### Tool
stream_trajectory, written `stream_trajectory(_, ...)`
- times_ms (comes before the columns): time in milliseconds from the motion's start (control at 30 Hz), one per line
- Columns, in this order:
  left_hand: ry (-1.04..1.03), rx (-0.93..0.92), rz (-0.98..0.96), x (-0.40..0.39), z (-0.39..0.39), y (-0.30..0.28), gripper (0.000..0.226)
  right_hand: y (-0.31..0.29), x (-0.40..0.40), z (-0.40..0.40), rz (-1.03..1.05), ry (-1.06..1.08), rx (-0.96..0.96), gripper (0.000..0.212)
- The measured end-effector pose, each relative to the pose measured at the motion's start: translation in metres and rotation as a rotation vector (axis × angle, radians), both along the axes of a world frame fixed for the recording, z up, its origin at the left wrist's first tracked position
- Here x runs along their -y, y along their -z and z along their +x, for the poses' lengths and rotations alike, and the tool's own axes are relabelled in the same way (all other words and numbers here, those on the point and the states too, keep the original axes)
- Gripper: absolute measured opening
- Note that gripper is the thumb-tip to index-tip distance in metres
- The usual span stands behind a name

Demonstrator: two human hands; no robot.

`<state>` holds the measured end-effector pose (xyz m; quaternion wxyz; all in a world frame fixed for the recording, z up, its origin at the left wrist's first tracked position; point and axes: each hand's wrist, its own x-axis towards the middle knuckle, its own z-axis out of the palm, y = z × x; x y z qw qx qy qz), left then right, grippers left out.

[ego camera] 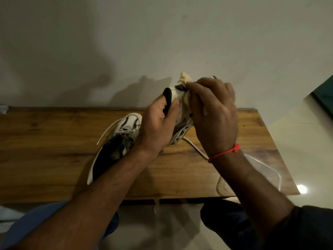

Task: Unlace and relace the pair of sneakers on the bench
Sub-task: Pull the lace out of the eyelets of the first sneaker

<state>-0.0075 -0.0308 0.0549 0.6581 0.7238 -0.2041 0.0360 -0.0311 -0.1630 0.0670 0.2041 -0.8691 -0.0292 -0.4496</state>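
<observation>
**Inspector A:** Head view, the only one we have. We record a wooden bench against a pale wall. One white-and-black sneaker lies on the bench top, its opening toward us, with a loose white lace end trailing off its left side.

**Inspector B:** Agreed. We note the second sneaker is lifted and tipped, its lower end near or on the wood; which, we cannot tell. The left hand is wrapped around its black padded part, thumb and fingers curled on it. The right hand is curled over the upper part, pinching at a crumpled cream-coloured wad that sticks out above the knuckles. Paper stuffing or cloth, we cannot say.

**Inspector A:** Both hands are close together on that one shoe. A white lace runs from under it across the bench toward the right wrist, and a further loop lies near the bench's right edge.

**Inspector B:** Whether that shoe's eyelets hold any lace is hidden by the hands.

**Inspector A:** Risks, in our judgement: the loose lace near the right edge could slide off the bench if the right forearm drags it. The tipped sneaker could twist out of the left hand's hold if the wad is pulled hard. The lace beneath the shoe could snag under the sole.
</observation>
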Motion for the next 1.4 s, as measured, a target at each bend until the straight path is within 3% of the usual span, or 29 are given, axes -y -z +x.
stream_trajectory(300, 0.015, -0.185, -0.145, -0.003, 0.009, -0.008, 0.021, 0.011, 0.0, -0.001, -0.107, -0.076, -0.124, 0.019)
stream_trajectory(467, 0.032, -0.174, -0.08, -0.004, 0.008, -0.009, 0.02, -0.002, 0.011, 0.001, 0.129, -0.036, 0.029, 0.017)
stream_trajectory(633, 0.094, -0.119, 0.039, 0.0, 0.003, 0.0, 0.026, -0.004, 0.02, 0.004, 0.171, 0.044, 0.033, 0.02)
stream_trajectory(800, 0.057, -0.125, -0.02, 0.0, 0.002, 0.002, 0.023, -0.004, 0.015, 0.005, 0.034, 0.047, -0.111, 0.034)
stream_trajectory(933, 0.027, -0.15, -0.097, -0.001, 0.005, 0.002, 0.035, 0.003, 0.012, 0.0, -0.014, -0.047, -0.143, 0.03)
stream_trajectory(1167, -0.117, -0.368, -0.308, -0.015, 0.024, -0.014, 0.023, 0.039, -0.009, -0.01, -0.198, -0.206, -0.351, 0.029)
stream_trajectory(1400, -0.167, -0.387, -0.247, -0.038, 0.031, -0.019, 0.035, 0.012, 0.0, -0.003, 0.152, -0.165, -0.033, 0.023)
